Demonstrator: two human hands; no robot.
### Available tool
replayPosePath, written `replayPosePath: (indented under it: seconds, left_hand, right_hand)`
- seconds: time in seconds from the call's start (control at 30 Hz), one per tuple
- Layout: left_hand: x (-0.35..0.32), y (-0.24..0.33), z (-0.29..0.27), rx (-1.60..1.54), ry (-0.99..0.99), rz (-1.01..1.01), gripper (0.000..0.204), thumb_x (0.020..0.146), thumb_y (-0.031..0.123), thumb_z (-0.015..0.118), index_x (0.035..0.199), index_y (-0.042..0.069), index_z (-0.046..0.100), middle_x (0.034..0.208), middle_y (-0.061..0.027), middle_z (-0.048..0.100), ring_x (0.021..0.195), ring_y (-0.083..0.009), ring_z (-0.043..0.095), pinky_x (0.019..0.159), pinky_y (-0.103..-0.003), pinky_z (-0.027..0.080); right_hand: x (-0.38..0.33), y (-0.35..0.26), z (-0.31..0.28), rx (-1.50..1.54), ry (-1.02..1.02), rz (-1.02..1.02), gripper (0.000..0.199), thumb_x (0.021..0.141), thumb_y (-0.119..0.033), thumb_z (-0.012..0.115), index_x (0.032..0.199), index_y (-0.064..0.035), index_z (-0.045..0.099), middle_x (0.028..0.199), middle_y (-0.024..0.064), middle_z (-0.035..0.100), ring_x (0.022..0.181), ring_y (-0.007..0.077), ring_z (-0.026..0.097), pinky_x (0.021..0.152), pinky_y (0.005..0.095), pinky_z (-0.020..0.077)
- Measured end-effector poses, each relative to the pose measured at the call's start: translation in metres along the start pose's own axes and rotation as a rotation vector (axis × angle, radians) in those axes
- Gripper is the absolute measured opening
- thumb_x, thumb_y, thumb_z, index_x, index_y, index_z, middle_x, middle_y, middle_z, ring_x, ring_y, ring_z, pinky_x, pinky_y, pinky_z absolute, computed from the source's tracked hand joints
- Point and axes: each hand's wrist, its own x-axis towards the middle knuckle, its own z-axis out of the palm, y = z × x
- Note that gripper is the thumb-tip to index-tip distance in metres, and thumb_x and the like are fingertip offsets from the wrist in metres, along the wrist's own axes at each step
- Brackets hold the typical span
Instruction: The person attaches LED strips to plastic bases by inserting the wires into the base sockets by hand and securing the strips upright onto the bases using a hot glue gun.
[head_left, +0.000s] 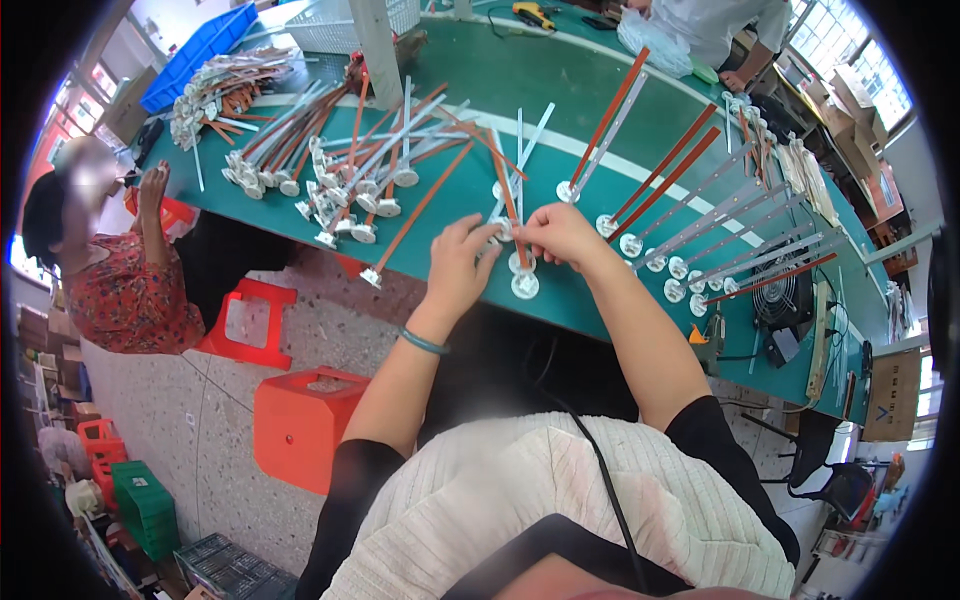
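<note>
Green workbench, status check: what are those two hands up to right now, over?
Left hand and right hand pinch one white round disc with thin strip. Finished disc-and-strip pieces fanned right, heap left. Green workbench crowded, hands unobstructed.

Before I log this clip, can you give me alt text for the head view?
A person's left hand and right hand pinch a small white disc on a strip at the near edge of a green table. Piles of orange and grey strips with round white ends lie around; another person sits left.
</note>
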Motion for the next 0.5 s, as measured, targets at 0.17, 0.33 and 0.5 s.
replayPosePath:
  seconds: [0.17,0.33,0.5]
  left_hand:
    - [0.010,0.006,0.002,-0.020,0.066,0.007,0.040,0.080,0.010,0.069,0.119,0.013,0.063,0.124,-0.0142,0.057,0.115,-0.0327,0.054,0.095,-0.044,0.040]
    - [0.018,0.015,0.007,0.032,-0.003,0.072,0.041,0.079,0.009,0.067,0.120,0.014,0.063,0.116,-0.0108,0.060,0.110,-0.0299,0.055,0.092,-0.044,0.041]
    - [0.031,0.004,0.016,0.080,0.059,0.008,0.043,0.077,0.006,0.064,0.119,0.015,0.063,0.090,-0.0065,0.060,0.088,-0.0276,0.059,0.075,-0.043,0.044]
  right_hand:
    - [-0.001,-0.002,0.003,-0.421,0.033,0.036,0.044,0.075,-0.047,0.073,0.064,-0.0055,0.068,0.058,0.0056,0.065,0.051,0.0182,0.062,0.055,0.0319,0.0505]
    - [-0.010,0.011,0.007,-0.524,0.081,-0.109,0.024,0.072,-0.031,0.070,0.065,-0.0079,0.069,0.060,0.0088,0.066,0.061,0.0257,0.066,0.061,0.0371,0.0526]
    - [-0.037,-0.007,0.000,-0.687,0.093,-0.126,0.025,0.076,-0.026,0.071,0.064,-0.0047,0.064,0.059,0.0059,0.066,0.058,0.0183,0.065,0.057,0.0323,0.0500]
